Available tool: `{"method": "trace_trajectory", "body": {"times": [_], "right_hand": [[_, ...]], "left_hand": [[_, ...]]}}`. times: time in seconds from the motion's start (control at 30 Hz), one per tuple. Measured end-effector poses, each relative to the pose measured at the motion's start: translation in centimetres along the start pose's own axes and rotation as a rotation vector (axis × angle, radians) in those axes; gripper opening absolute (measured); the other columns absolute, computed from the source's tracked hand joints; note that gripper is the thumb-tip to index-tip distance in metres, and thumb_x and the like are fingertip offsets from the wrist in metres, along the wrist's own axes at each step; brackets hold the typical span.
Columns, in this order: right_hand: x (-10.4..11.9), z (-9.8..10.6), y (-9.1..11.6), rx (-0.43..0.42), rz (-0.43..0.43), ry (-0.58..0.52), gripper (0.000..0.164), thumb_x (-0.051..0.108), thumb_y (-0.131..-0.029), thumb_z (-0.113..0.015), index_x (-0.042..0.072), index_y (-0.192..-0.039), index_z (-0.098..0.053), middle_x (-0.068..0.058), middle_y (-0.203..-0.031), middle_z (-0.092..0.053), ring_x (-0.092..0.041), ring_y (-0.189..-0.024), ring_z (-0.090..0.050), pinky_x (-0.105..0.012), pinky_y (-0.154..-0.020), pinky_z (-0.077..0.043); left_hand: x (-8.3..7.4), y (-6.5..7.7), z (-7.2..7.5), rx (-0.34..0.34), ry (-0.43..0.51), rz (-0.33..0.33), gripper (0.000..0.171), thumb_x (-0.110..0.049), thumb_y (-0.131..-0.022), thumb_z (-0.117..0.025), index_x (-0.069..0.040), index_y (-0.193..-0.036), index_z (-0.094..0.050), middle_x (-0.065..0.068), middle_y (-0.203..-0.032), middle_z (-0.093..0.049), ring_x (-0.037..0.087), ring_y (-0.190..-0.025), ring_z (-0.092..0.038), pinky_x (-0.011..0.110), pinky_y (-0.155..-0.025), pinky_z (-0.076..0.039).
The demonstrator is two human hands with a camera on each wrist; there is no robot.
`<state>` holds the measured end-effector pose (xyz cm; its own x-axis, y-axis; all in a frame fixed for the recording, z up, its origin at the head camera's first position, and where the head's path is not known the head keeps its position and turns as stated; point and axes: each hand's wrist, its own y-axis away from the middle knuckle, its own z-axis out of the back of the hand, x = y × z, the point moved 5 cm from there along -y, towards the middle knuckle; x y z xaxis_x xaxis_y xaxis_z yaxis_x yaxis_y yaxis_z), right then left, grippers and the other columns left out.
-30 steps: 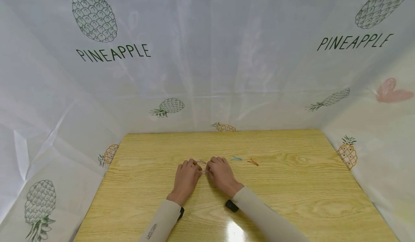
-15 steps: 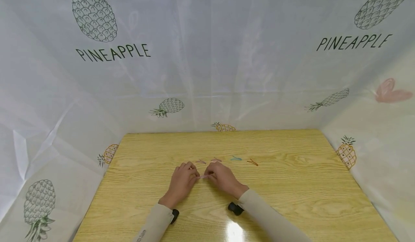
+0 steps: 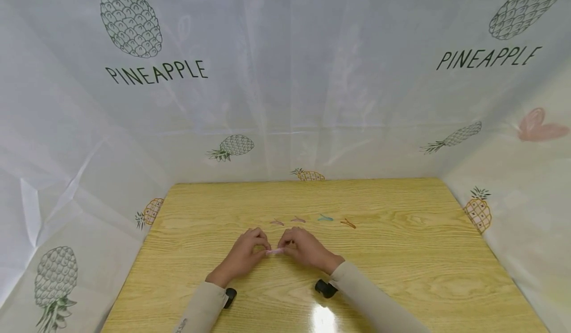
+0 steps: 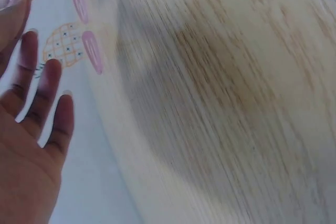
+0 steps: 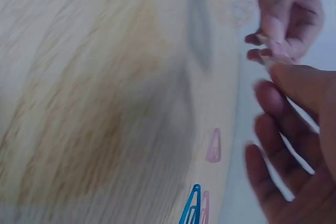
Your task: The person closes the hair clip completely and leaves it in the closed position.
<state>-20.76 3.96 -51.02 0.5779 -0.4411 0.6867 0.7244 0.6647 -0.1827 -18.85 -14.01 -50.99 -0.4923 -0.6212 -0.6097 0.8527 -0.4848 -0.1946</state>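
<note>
Between both hands, above the near middle of the table, is a pink hair clip (image 3: 275, 250). My left hand (image 3: 244, 254) pinches its left end with thumb and forefinger, and my right hand (image 3: 308, 249) pinches the right end. In the right wrist view the fingertips partly cover this clip (image 5: 278, 49). Beyond the hands, a row of snap hair clips lies on the table: one pink clip (image 3: 277, 222), another pink clip (image 3: 298, 219), a blue clip (image 3: 325, 218) and an orange clip (image 3: 348, 223), all spread open.
The wood-grain table (image 3: 401, 253) is enclosed on three sides by a white curtain (image 3: 285, 100) printed with pineapples. Black wrist cameras, such as the right one (image 3: 325, 288), sit under the forearms near the tabletop.
Both hands have drawn back toward the person with the held pink clip, away from the row. The two pink clips on the table, earlier partly hidden, now show fully.
</note>
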Motion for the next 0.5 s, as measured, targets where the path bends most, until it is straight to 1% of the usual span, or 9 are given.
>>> {"method": "trace_trajectory", "body": {"times": [0.07,0.13,0.23,0.33,0.4,0.47,0.5], "right_hand": [[0.2,-0.2,0.0,-0.028,0.036,0.069,0.004,0.016,-0.099,-0.077,0.015,-0.102,-0.078,0.005,-0.102,-0.073,-0.011,-0.097,-0.064,-0.029,-0.087,-0.055],[0.6,-0.3,0.0,-0.055,0.081,0.146,0.008,0.016,-0.097,-0.080,0.015,-0.105,-0.077,0.004,-0.105,-0.072,-0.013,-0.100,-0.066,-0.030,-0.089,-0.056],[1.0,-0.6,-0.2,-0.089,0.129,0.245,0.011,0.018,-0.094,-0.083,0.017,-0.104,-0.078,0.006,-0.105,-0.072,-0.013,-0.101,-0.066,-0.030,-0.089,-0.056],[1.2,-0.9,-0.4,-0.101,0.155,0.308,0.012,0.020,-0.092,-0.086,0.018,-0.102,-0.078,0.007,-0.103,-0.071,-0.011,-0.098,-0.065,-0.027,-0.086,-0.056],[1.3,-1.0,-0.5,-0.108,0.165,0.330,0.012,0.021,-0.092,-0.086,0.018,-0.100,-0.078,0.007,-0.101,-0.071,-0.011,-0.095,-0.065,-0.026,-0.085,-0.056],[1.4,-1.2,-0.7,-0.114,0.177,0.340,0.010,0.021,-0.092,-0.085,0.017,-0.099,-0.079,0.007,-0.100,-0.071,-0.012,-0.094,-0.065,-0.027,-0.085,-0.055],[1.4,-1.3,-0.8,-0.120,0.178,0.347,0.010,0.022,-0.093,-0.085,0.017,-0.099,-0.079,0.006,-0.100,-0.071,-0.012,-0.094,-0.065,-0.028,-0.086,-0.056]], "left_hand": [[0.3,0.1,0.1,0.018,0.030,0.012,0.010,-0.006,-0.095,-0.078,-0.013,-0.089,-0.077,-0.005,-0.103,-0.063,0.020,-0.097,-0.058,0.039,-0.086,-0.050],[0.6,0.1,0.1,0.033,0.066,0.025,0.011,-0.006,-0.096,-0.077,-0.013,-0.088,-0.076,-0.004,-0.103,-0.063,0.021,-0.098,-0.057,0.040,-0.087,-0.051],[1.2,0.2,0.1,0.062,0.131,0.052,0.013,-0.006,-0.098,-0.075,-0.012,-0.088,-0.075,-0.002,-0.104,-0.063,0.021,-0.101,-0.056,0.043,-0.089,-0.050],[1.8,0.3,0.1,0.103,0.202,0.091,0.014,-0.008,-0.101,-0.072,-0.010,-0.088,-0.075,-0.001,-0.105,-0.062,0.021,-0.104,-0.055,0.046,-0.093,-0.048],[2.1,0.4,0.1,0.123,0.239,0.117,0.014,-0.010,-0.102,-0.071,-0.008,-0.089,-0.075,0.001,-0.107,-0.061,0.022,-0.106,-0.055,0.048,-0.094,-0.048],[2.3,0.6,0.1,0.127,0.255,0.141,0.014,-0.011,-0.103,-0.071,-0.008,-0.090,-0.075,0.001,-0.107,-0.062,0.022,-0.107,-0.055,0.051,-0.096,-0.048],[2.4,0.6,0.1,0.120,0.258,0.141,0.013,-0.013,-0.103,-0.071,-0.008,-0.091,-0.075,0.001,-0.107,-0.062,0.022,-0.106,-0.055,0.050,-0.095,-0.048]]}}
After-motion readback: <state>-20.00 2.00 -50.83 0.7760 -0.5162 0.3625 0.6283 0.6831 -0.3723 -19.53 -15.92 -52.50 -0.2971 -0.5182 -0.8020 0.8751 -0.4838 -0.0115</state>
